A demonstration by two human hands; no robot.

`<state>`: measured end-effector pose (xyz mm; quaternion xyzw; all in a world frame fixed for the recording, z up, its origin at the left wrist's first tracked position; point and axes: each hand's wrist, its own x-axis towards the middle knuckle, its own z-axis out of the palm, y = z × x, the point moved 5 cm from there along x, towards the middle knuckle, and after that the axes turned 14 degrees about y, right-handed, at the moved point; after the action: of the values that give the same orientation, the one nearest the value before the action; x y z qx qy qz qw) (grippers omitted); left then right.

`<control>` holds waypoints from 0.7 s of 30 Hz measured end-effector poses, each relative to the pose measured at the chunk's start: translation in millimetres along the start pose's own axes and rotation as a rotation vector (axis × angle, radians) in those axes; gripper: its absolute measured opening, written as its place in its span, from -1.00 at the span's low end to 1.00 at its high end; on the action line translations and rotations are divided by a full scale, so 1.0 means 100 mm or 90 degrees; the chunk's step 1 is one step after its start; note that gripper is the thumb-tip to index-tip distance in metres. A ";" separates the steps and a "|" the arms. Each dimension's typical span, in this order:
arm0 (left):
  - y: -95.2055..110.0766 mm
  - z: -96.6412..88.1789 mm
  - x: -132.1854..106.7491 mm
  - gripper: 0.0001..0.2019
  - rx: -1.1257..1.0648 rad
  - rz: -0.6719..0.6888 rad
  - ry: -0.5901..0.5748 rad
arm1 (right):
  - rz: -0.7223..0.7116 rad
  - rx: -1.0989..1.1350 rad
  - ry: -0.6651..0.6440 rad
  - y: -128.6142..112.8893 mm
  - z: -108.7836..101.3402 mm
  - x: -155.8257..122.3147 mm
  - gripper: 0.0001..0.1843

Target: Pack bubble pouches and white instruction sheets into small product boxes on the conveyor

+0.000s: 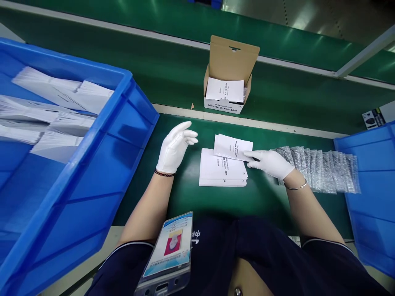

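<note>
My right hand (271, 163), in a white glove, pinches the right edge of a white printed booklet (232, 147) and holds it just above a small stack of the same booklets (219, 172) on the green bench. My left hand (175, 146), also gloved, hovers to the left of the stack with its fingers spread and nothing in it. Further back on the green belt stands an open cardboard box (230, 76) with its lid up, and a white booklet lies inside on top.
A large blue bin (92, 172) holding several white booklets fills the left side. A fanned row of silvery bubble-wrap bags (321, 166) lies to the right of my hand, beside another blue bin (370, 193). A badge hangs at my chest (169, 250).
</note>
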<state>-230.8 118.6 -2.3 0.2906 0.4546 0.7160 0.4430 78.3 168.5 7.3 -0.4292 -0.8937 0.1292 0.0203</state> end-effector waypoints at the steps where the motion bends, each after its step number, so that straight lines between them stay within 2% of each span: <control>1: 0.03 0.03 -0.04 -0.53 -0.002 -0.002 -0.019 | 0.014 0.019 -0.004 0.01 0.00 0.00 -0.54; 6: 0.09 0.07 -0.12 -0.48 0.003 -0.012 -0.045 | 0.069 0.081 -0.020 0.11 0.02 0.02 -0.57; 11: 0.12 0.08 -0.15 -0.47 -0.016 -0.003 -0.080 | 0.061 0.118 -0.011 0.14 0.03 0.01 -0.55; 16: 0.10 0.05 -0.14 -0.45 -0.005 -0.001 -0.072 | -0.033 0.035 0.045 0.03 0.02 -0.01 -0.28; 18: 0.09 0.03 -0.14 -0.43 0.004 -0.004 -0.066 | -0.044 0.010 0.047 0.01 0.03 -0.01 -0.27; 21: 0.08 0.01 -0.14 -0.40 0.003 -0.010 -0.062 | -0.013 0.009 0.016 0.05 0.04 0.00 -0.36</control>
<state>-226.4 105.0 5.3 0.3227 0.4360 0.6966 0.4695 81.6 170.3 2.6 -0.4216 -0.8967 0.1303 0.0360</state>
